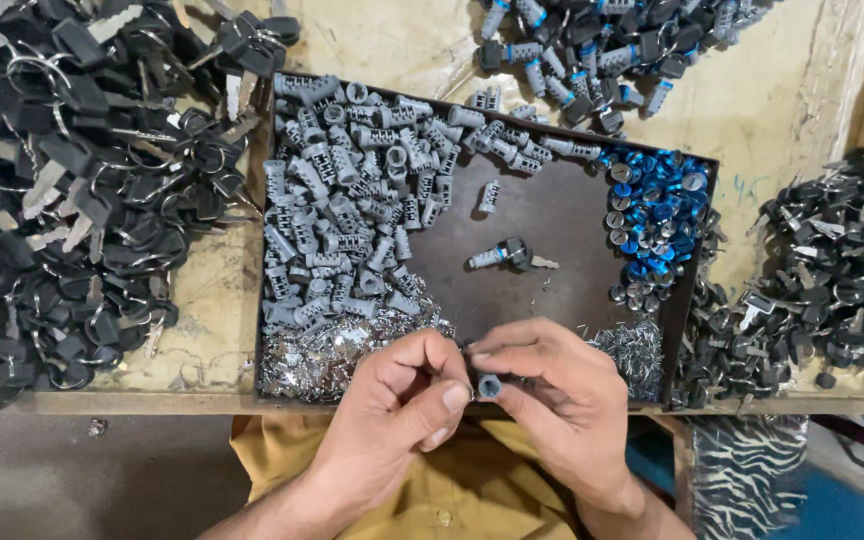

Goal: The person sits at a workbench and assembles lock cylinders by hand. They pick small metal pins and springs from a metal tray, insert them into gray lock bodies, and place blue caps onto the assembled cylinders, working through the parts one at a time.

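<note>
Tray: a shallow dark brown tray (552, 215) sits on the worn workbench (812, 90), its near edge just above the person's hands.
Tray, left part: a heap of grey ribbed lock cylinders (342, 200) fills the left side from the far rim down toward the near one.
Tray, near-left corner: a glittering pile of small thin metal pieces (322, 355) lies below the grey cylinders.
Tray, right part: round blue and silver caps (657, 210) are heaped against the right wall, with a smaller pile of shiny metal bits (637, 350) below them.
Tray, middle: one assembled cylinder with a black-headed key (505, 256) lies alone on the bare floor of the tray.
Held piece: a small grey cylinder (489, 385), its round open end turned toward the camera, sits between the two hands at the tray's near edge, over the yellow shirt (472, 490).
Left hand: the left hand (402, 400) is curled nearly closed, thumb and fingertips pinching at the cylinder's left side.
Right hand: the right hand (552, 385) pinches the cylinder between thumb and forefinger, fingers drawn tight.
Outside the tray: black-headed keys on rings (72, 180) pile up at left, more black keys (832, 270) at right, and assembled cylinders with blue bands (592, 45) lie beyond the far rim.
</note>
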Motion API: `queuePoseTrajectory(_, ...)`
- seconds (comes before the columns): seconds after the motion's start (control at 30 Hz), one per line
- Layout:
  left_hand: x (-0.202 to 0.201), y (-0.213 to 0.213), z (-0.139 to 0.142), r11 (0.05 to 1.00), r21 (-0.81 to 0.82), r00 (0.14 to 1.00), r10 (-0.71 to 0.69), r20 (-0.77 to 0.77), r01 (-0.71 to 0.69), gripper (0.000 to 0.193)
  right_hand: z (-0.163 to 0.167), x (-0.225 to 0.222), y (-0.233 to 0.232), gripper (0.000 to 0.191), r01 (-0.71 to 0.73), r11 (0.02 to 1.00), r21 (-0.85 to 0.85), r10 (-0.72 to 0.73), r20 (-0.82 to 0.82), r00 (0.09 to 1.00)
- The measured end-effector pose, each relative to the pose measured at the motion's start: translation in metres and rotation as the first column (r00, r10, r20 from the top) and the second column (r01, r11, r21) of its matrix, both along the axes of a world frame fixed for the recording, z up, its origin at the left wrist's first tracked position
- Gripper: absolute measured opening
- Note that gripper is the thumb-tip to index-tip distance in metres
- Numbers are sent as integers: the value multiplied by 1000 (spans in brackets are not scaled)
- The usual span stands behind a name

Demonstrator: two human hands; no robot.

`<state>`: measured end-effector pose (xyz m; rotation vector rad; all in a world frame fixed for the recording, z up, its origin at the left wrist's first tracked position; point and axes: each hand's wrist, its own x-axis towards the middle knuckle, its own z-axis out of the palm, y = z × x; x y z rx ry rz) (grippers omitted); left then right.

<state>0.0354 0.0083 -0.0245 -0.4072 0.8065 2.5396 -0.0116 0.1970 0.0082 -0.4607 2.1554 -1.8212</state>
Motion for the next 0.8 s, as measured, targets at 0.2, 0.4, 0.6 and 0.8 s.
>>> queuePoseTrajectory(0.2, 5, 7, -1, 998, -45, 999, -34, 24, 35, 13, 8, 0, 0, 32, 23, 987, 160, 3, -162, 987)
queuePoseTrajectory(0.4, 3, 4, 5, 986, -167, 998, -16, -55, 7, 13, 15, 1, -6, 31, 57, 973, 226, 1, -246, 969)
queuePoseTrajectory(0.6, 7, 9, 4, 978, -208, 998, -39, -56, 26, 18, 22, 3, -7, 31, 87, 959, 270, 8, -334, 942)
queuePoseTrajectory(0.8, 4, 15, 0, 927, -363, 985, 35, -169, -95, 19, 23, 1, -4, 32, 55, 945, 322, 56, -326, 944)
